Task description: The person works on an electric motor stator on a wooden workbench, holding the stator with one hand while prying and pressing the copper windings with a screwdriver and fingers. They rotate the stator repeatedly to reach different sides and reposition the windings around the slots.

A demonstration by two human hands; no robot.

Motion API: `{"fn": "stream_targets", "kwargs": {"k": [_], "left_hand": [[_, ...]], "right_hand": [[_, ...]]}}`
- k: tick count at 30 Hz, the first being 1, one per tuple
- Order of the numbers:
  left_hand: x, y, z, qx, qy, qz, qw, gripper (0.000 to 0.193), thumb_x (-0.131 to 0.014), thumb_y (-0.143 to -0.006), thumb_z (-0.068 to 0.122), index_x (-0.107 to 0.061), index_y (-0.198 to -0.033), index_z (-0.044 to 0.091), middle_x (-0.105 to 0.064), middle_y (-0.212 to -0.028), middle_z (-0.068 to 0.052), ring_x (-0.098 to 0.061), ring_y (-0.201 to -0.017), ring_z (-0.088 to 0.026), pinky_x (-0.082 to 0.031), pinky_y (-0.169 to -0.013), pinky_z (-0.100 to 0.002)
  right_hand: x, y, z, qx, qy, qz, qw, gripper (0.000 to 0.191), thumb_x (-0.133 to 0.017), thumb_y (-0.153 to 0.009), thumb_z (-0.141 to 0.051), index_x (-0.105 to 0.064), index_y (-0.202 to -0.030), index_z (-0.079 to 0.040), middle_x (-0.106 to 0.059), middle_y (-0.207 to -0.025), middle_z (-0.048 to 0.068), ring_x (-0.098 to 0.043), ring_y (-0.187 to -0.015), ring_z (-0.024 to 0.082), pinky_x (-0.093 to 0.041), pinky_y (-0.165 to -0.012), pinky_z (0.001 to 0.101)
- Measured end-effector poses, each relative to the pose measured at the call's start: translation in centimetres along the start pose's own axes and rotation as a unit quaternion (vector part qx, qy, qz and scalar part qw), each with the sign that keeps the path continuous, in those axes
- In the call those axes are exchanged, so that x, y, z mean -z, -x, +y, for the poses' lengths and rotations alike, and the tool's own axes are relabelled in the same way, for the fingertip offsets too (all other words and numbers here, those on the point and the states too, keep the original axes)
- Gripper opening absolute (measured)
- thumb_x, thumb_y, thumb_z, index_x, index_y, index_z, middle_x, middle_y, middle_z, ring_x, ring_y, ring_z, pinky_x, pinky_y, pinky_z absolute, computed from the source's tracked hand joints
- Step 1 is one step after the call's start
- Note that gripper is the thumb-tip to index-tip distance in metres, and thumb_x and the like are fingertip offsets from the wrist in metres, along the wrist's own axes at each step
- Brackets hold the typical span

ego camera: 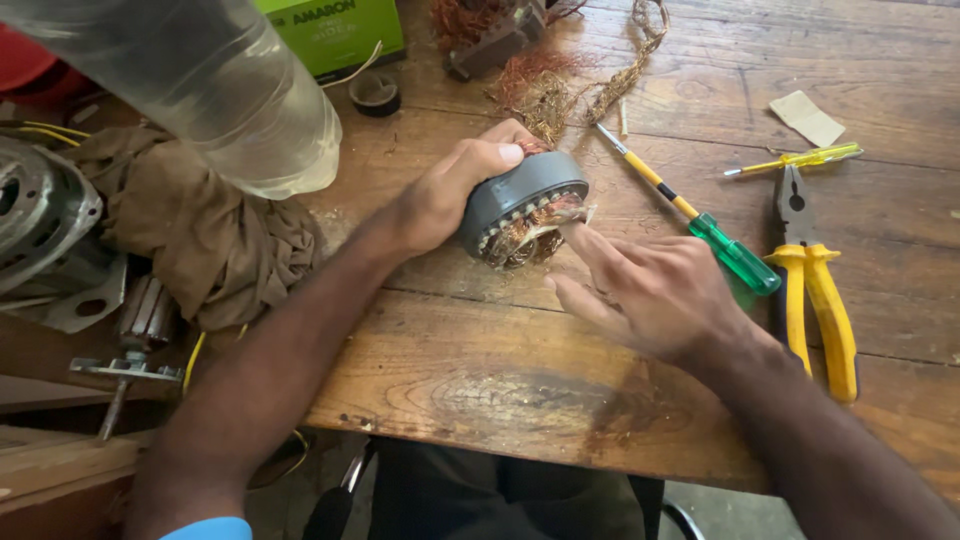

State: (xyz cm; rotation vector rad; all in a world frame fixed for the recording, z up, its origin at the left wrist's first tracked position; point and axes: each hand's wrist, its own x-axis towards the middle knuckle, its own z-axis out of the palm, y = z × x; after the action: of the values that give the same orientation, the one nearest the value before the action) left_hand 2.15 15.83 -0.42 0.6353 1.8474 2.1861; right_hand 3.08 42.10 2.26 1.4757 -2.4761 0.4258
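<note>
I'm gripping the stator (522, 210) with my left hand (445, 195), tilting it near the table's (480, 380) middle so the copper windings face me. My right hand (655, 285), fingers spread, is poking them. Screwdriver (700, 225) and pliers (815, 285) are lying toward the right edge, handy.

Grey motor stator (520, 205) (copper windings showing) tilted on wooden table (480, 380).

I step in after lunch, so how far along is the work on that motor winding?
Some wire is already out: loose copper wire lies piled at the table's far edge. In hand: the left hand grips the grey motor core while the right hand picks at its coils. Left: much copper remains inside the core. The screwdriver and pliers lie unused.
</note>
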Motion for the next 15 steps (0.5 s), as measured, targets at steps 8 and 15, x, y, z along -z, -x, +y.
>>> {"fn": "stream_targets", "kwargs": {"k": [8,15], "left_hand": [[-0.5,-0.3,0.4,0.064,0.058,0.014,0.996,0.035,-0.043,-0.104,0.035,-0.058,-0.116,0.005,-0.065,-0.098,-0.004,-0.06,-0.083,-0.01,-0.051,-0.074,-0.028],[-0.6,-0.1,0.2,0.042,0.003,0.039,0.998,0.036,-0.043,-0.108,0.036,-0.059,-0.11,0.004,-0.062,-0.094,-0.002,-0.057,-0.083,-0.009,-0.05,-0.075,-0.027]], "right_hand": [[0.3,-1.5,-1.1,-0.137,-0.119,-0.152,0.972,0.067,-0.062,-0.088,-0.046,-0.049,-0.138,-0.002,-0.069,-0.062,0.011,-0.07,-0.056,0.031,-0.054,-0.056,0.0451],[0.7,-1.7,-2.0,-0.128,-0.068,-0.171,0.975,0.063,-0.059,-0.093,-0.045,-0.048,-0.136,-0.001,-0.067,-0.066,0.015,-0.07,-0.063,0.036,-0.053,-0.057,0.0496]]}}
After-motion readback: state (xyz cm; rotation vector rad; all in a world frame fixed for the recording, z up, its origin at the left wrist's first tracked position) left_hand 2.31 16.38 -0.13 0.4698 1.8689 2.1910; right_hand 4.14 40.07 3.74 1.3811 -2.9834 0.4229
